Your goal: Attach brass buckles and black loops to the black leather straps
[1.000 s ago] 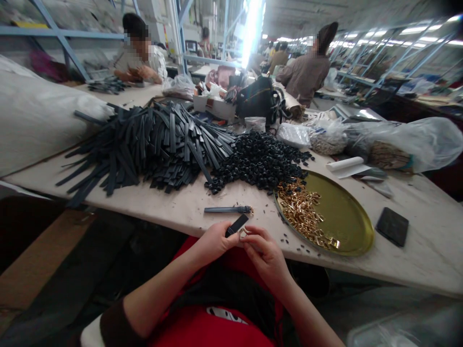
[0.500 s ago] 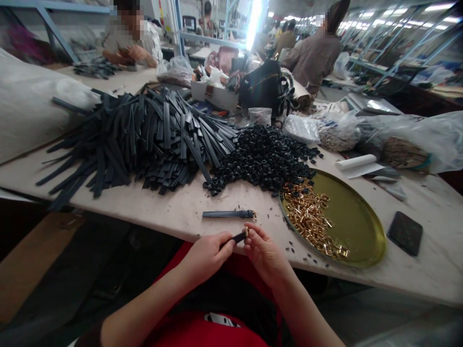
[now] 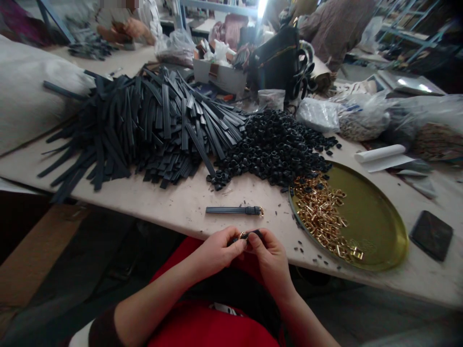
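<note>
Close together at the table's front edge, both hands pinch one short black strap (image 3: pixel 255 233) with a gold buckle (image 3: pixel 243 235) on it. My left hand (image 3: pixel 219 250) grips it beside the buckle, and my right hand (image 3: pixel 270 254) holds the black part to the right. Fingers cover much of the strap. Just beyond them a finished-looking strap (image 3: pixel 231 210) with a gold buckle lies flat on the table. Gold buckles (image 3: pixel 321 217) fill the left side of a round gold tray (image 3: pixel 379 217). Black loops (image 3: pixel 275 149) are heaped behind it.
A large pile of black straps (image 3: pixel 144 125) covers the left of the table (image 3: pixel 162 207). A phone (image 3: pixel 431 234) lies right of the tray. Behind are a black bag (image 3: pixel 277 65), plastic bags (image 3: pixel 318 114) and a white box (image 3: pixel 217 77). A person's hands (image 3: pixel 133 31) show at upper left.
The buckle has shifted from my right fingertips to beside my left fingers. My right hand now grips the black strap. The view has tilted down and moved slightly.
</note>
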`<state>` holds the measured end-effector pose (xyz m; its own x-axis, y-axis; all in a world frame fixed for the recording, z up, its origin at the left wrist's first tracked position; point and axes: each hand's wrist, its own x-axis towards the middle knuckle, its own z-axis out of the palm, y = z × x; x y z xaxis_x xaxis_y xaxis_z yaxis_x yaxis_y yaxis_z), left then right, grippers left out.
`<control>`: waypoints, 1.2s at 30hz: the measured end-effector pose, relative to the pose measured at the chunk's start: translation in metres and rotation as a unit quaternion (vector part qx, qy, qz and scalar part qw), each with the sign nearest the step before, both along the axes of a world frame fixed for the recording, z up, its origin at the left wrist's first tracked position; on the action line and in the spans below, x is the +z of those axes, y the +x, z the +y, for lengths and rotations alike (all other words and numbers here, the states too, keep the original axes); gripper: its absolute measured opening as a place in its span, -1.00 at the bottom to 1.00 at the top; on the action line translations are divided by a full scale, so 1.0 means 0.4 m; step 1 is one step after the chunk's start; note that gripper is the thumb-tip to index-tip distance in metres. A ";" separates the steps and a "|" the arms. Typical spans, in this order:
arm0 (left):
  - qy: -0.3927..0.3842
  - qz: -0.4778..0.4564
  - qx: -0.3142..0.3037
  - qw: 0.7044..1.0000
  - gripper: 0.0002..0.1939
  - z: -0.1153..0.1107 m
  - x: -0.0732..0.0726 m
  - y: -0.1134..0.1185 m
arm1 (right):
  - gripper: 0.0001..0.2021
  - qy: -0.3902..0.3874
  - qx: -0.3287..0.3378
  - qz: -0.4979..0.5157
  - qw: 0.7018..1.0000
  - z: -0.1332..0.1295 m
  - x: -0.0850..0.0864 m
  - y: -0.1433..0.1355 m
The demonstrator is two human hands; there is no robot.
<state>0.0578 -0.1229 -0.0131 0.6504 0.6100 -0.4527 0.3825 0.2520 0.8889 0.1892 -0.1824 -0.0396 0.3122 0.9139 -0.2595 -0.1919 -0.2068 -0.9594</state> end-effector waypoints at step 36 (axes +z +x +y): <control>0.107 0.042 -0.018 0.993 -0.72 -0.105 0.070 -0.036 | -0.75 -0.005 0.084 -0.017 0.996 -0.084 0.046 0.000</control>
